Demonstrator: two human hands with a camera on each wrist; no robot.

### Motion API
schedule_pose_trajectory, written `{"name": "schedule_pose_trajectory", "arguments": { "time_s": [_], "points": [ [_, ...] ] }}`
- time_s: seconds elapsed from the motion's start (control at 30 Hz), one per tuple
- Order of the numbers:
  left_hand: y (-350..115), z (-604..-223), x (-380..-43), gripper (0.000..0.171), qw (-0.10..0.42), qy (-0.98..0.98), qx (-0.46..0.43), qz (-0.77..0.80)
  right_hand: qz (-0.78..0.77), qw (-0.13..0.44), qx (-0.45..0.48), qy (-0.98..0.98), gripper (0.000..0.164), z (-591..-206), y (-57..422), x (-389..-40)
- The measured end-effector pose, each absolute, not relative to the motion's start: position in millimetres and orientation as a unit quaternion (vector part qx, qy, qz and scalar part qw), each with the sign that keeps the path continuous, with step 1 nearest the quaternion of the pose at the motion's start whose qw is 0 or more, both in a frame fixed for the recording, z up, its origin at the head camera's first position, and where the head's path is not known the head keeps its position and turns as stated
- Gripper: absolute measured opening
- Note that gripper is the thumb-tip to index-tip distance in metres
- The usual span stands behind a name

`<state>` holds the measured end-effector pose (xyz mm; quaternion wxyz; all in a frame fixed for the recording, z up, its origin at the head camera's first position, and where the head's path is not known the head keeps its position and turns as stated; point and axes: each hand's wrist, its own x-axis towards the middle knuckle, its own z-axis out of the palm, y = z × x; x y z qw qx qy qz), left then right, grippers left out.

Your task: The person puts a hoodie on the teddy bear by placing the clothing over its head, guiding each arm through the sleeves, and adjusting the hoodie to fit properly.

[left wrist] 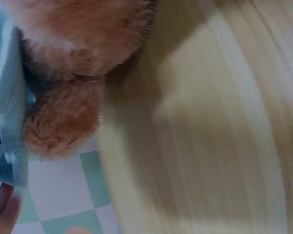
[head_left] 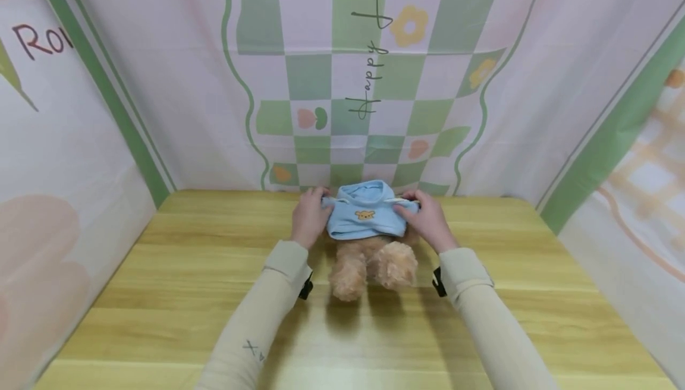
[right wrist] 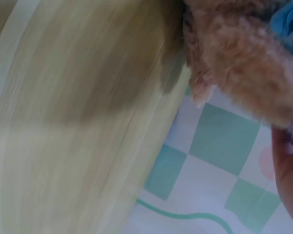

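Note:
A small light-blue doll hoodie (head_left: 348,226) with a little bear face on its front is stretched out over the top of a brown plush toy (head_left: 350,271). The toy's furry legs point toward me, and its head is hidden by the cloth. At the left sleeve, my left hand (head_left: 310,219) pinches the fabric between thumb and fingers. My right hand (head_left: 431,221) pinches the opposite sleeve. Beside the blue cloth, a furry arm (left wrist: 63,119) hangs free in the left wrist view. Another furry arm (right wrist: 256,73) reaches close to my right fingers in the right wrist view.
The wooden table (head_left: 214,318) spreads around the toy. Directly behind its back edge hangs a green-and-white checkered curtain (head_left: 310,75), with more printed cloth (head_left: 80,158) along the left side and the right side.

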<state>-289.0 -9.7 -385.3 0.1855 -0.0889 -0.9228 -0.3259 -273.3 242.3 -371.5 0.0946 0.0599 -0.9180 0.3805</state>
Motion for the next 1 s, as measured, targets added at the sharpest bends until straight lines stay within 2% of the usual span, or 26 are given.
{"name": "schedule_pose_trajectory", "arguments": {
  "time_s": [0.1,0.17,0.27,0.4,0.5,0.57,0.67,0.8,0.9,1.0],
  "points": [
    [-11.2,-388.1,-287.2,0.023,0.244,-0.926,-0.162,-0.240,0.370,0.079,0.090,-0.921,0.050,-372.9,246.5,-271.2],
    [-11.9,-388.2,-285.6,0.018,0.263,-0.919,-0.213,-0.201,0.362,0.082,0.109,-0.922,0.054,-372.2,248.5,-268.6],
    [-13.1,-386.9,-282.4,0.015,0.251,-0.911,-0.270,-0.185,0.347,0.113,0.147,-0.919,0.047,-370.6,248.7,-264.3],
    [-15.5,-387.3,-277.7,0.030,0.215,-0.914,-0.296,-0.174,0.291,0.167,0.210,-0.919,0.032,-372.0,246.1,-259.8],
    [-17.1,-388.9,-274.5,0.040,0.200,-0.919,-0.307,-0.149,0.254,0.187,0.248,-0.916,0.031,-375.4,246.3,-257.4],
    [-18.2,-390.1,-273.6,0.043,0.189,-0.922,-0.309,-0.137,0.227,0.187,0.267,-0.918,0.033,-377.1,246.7,-256.3],
    [-19.9,-391.8,-273.9,0.042,0.170,-0.927,-0.309,-0.124,0.192,0.156,0.277,-0.929,0.034,-377.2,247.1,-254.3],
    [-23.2,-393.1,-274.6,0.036,0.156,-0.930,-0.313,-0.111,0.182,0.107,0.258,-0.943,0.024,-376.2,246.2,-253.2],
    [-26.2,-395.0,-275.4,0.034,0.166,-0.926,-0.324,-0.102,0.223,0.100,0.224,-0.943,0.019,-375.9,244.9,-254.1],
    [-28.8,-397.3,-276.3,0.031,0.206,-0.912,-0.342,-0.091,0.264,0.135,0.196,-0.935,0.007,-375.0,243.6,-255.3]
  ]
}}
